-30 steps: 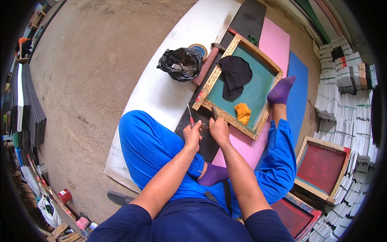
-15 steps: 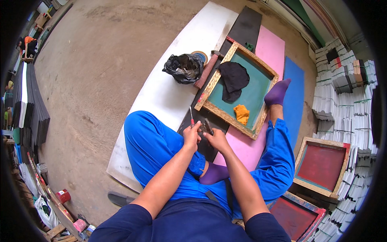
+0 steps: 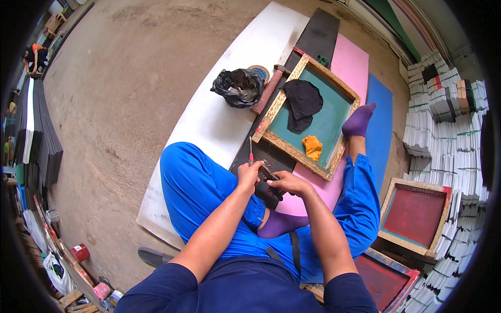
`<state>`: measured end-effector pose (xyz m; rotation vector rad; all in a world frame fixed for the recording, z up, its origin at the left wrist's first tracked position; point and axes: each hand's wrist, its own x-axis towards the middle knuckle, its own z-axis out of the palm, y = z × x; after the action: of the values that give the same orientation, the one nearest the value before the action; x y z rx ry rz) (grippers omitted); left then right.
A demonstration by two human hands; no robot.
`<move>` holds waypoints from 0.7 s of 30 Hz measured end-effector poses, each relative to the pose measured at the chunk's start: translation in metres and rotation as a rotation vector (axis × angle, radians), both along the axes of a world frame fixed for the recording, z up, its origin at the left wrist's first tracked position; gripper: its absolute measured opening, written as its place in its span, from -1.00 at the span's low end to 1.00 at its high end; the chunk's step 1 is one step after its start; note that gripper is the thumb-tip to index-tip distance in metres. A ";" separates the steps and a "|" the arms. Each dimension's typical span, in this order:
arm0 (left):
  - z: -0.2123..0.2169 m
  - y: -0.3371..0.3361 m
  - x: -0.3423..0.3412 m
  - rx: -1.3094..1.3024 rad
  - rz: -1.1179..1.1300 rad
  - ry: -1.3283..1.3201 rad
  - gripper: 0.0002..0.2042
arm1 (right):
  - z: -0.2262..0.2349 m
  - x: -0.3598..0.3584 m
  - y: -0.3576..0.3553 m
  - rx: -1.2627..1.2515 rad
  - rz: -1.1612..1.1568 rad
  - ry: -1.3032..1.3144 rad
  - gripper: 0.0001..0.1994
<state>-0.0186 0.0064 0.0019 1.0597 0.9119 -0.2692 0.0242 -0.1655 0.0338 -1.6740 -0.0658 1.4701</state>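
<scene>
My left hand (image 3: 249, 174) is closed around the red handle of a screwdriver (image 3: 251, 149), its thin shaft pointing away from me. In my right hand (image 3: 290, 183) is a dark pair of pliers (image 3: 268, 175), its head close to my left fingers. Both hands are above a dark strip of board, between my bent legs. Small scraps (image 3: 268, 162) lie just beyond them. Ahead and to the right, a wooden frame (image 3: 292, 152) with a green mesh holds a black cloth (image 3: 303, 104) and a crumpled yellow cloth (image 3: 313, 148).
Left of the frame lie a hammer (image 3: 268, 93), an open black plastic bag (image 3: 229, 89) and a roll of tape (image 3: 260, 70). White, pink and blue sheets cover the floor. Red-meshed frames (image 3: 416, 216) and stacked white bundles (image 3: 446, 135) stand right. A person (image 3: 36, 57) bends far left.
My right hand has shifted slightly right, and the pliers have turned so their head points toward my left hand. The screwdriver now stands more upright in the picture.
</scene>
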 end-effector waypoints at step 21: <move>0.002 -0.005 0.004 0.036 0.059 0.014 -0.72 | 0.016 0.078 0.011 -0.288 -0.240 -0.095 -0.67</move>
<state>-0.0149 0.0014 0.0036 1.0631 0.9623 -0.2124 0.1027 -0.1541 0.0503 -1.9073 0.2985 1.2629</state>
